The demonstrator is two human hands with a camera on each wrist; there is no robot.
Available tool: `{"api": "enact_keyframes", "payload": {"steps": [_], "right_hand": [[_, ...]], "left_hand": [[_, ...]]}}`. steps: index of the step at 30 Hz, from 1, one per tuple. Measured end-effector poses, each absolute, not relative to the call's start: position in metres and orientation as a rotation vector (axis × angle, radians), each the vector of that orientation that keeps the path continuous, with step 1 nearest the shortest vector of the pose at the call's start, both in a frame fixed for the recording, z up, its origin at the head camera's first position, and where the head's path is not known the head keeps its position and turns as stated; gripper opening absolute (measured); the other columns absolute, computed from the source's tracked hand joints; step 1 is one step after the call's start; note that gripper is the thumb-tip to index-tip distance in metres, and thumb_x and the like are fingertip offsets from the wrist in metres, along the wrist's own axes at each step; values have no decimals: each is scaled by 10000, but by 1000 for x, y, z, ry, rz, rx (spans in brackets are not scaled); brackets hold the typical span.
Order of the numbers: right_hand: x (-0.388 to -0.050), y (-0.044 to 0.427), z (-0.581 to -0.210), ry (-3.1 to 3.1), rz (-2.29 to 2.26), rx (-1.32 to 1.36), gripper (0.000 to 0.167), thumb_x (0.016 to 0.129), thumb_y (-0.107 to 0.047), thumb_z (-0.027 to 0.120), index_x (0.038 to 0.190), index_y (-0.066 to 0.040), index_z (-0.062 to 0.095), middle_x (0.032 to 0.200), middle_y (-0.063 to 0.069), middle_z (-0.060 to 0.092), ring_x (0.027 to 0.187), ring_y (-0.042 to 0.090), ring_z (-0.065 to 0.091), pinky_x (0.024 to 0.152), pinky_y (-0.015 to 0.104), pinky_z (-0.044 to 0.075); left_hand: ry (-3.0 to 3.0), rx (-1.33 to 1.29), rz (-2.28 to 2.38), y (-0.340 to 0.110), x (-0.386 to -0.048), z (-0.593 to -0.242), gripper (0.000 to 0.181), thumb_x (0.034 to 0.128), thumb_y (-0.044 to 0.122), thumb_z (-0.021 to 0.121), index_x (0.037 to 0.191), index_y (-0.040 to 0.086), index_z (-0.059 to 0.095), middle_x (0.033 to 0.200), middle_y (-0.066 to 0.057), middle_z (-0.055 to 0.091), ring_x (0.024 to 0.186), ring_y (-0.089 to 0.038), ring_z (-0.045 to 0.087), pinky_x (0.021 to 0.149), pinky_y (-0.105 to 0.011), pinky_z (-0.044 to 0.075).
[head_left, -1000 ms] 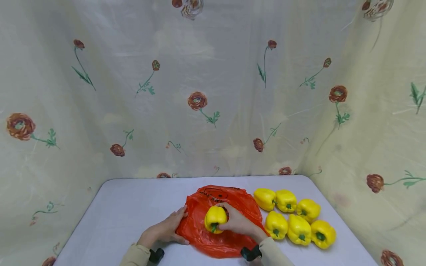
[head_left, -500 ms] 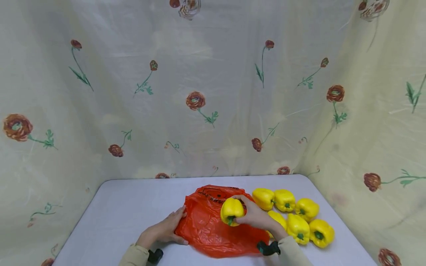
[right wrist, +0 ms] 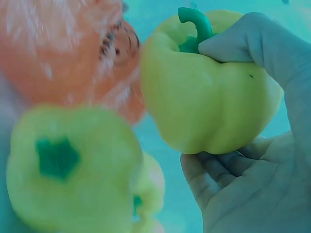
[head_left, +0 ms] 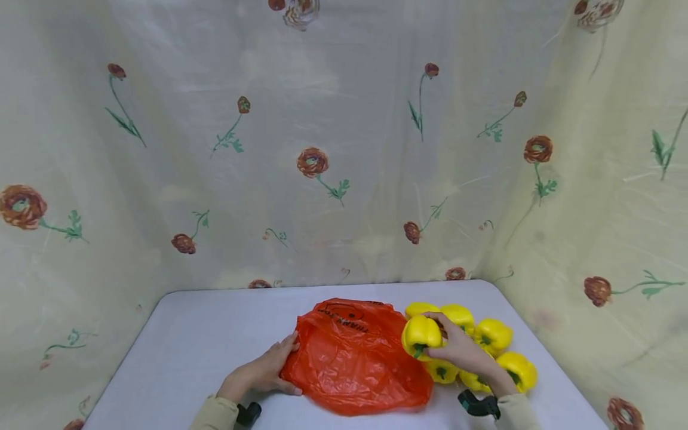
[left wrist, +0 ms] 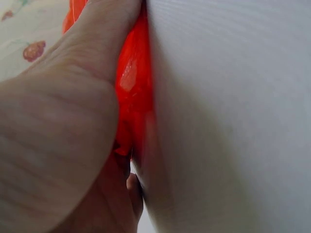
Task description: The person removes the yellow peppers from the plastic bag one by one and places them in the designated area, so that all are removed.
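Note:
My right hand [head_left: 459, 346] grips a yellow bell pepper [head_left: 421, 335], holding it above the other peppers at the bag's right edge. In the right wrist view the thumb lies by the green stem of this bell pepper [right wrist: 209, 97], and the fingers curl beneath it. A red plastic bag [head_left: 349, 358] with black print lies on the table. Against the bag's left side rests my left hand [head_left: 266, 370], fingers extended and thumb spread. The left wrist view shows the hand [left wrist: 58, 131] touching the red plastic; part of its fingers is hidden.
Several yellow bell peppers [head_left: 493, 335] stand in a cluster to the right of the bag, partly hidden by my right arm. The white table [head_left: 215, 322] is bordered by flowered curtains [head_left: 349, 239] at the back and sides.
My right hand has moved rightward with the bell pepper, from over the middle of the bag to over the pepper cluster. My left hand has stayed at the bag's left side.

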State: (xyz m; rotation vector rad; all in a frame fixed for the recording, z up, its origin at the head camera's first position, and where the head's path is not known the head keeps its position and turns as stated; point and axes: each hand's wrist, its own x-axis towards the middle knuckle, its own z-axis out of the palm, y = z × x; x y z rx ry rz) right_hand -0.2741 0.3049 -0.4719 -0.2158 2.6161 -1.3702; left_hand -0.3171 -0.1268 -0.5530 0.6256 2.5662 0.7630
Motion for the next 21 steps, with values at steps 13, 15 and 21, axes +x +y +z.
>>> {"api": "enact_keyframes", "payload": {"steps": [13,15,21], "right_hand": [[-264,396,-462,2826,-1287,-158,796,867,-271,704,1454,8,244,1413,256,387,1220,396,467,976,499,486],[-262,412,-462,2838,-1288,-125,804,883,-259,687,1455,46,212,1417,288,357,1237,445,435,1000,566,450],[-258,452,-469,2840,-1260,56,868,919,-296,647,1460,119,109,1441,362,230,1268,520,338,1022,619,397]], "left_hand": [[2570,639,762,-129,-314,-545,1198,702,542,788,1537,16,108,1609,-162,153,1465,-400,160,1167,-610,172],[2569,642,763,-129,-314,-545,1198,703,541,789,1537,16,107,1608,-162,159,1464,-401,164,1165,-611,175],[2575,651,762,-131,-313,-545,1191,706,533,791,1534,8,115,1604,-165,173,1460,-403,174,1162,-615,181]]}}
